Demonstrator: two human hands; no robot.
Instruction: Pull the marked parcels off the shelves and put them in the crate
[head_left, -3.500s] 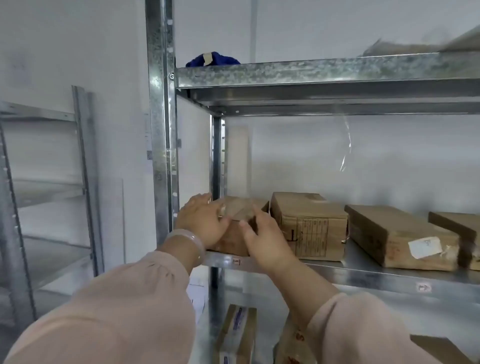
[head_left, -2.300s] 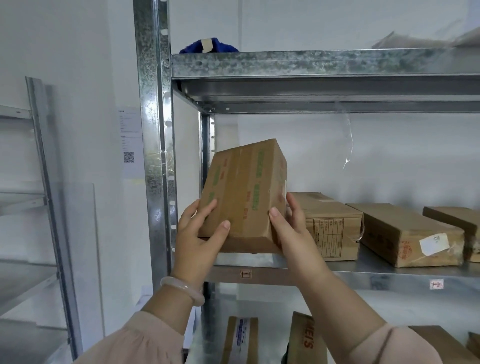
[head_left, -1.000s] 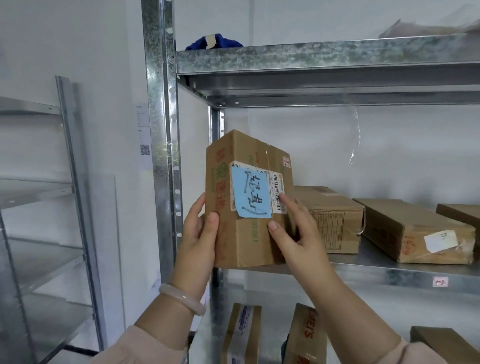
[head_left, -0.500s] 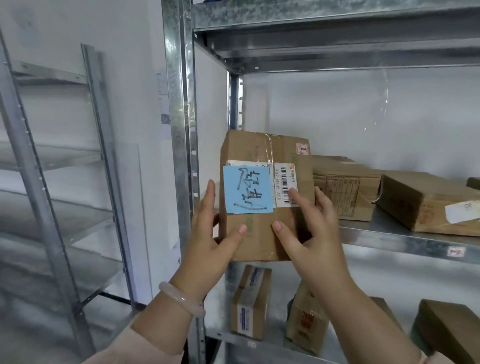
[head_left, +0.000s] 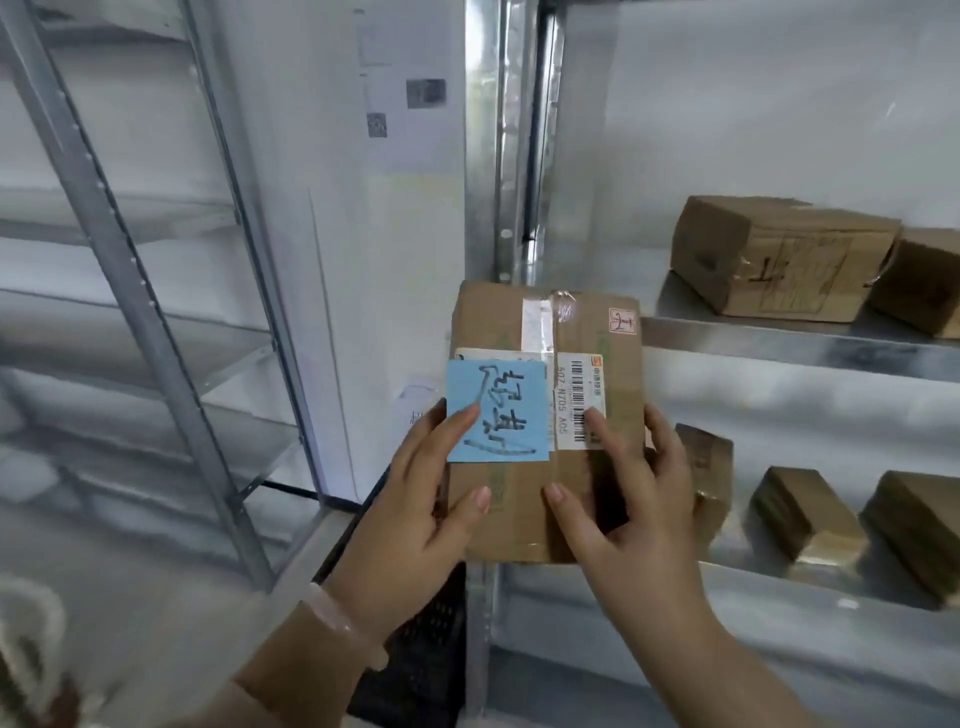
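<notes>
Head view: left hand (head_left: 415, 512) and right hand (head_left: 631, 512) grip brown cardboard parcel (head_left: 592, 332) upright between them; blue handwritten note (head_left: 511, 400), barcode label (head_left: 579, 402), clear tape.

One wide-angle head view faces forward and down, close on the left hand (head_left: 415, 525) and right hand (head_left: 639, 519) gripping a parcel (head_left: 519, 519); shelves (head_left: 800, 348) right of them, rack (head_left: 137, 291) left.

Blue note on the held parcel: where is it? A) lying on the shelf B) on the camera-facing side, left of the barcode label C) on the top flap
B: the blue note sits on the front of the parcel, the barcode label just to its right.
</notes>
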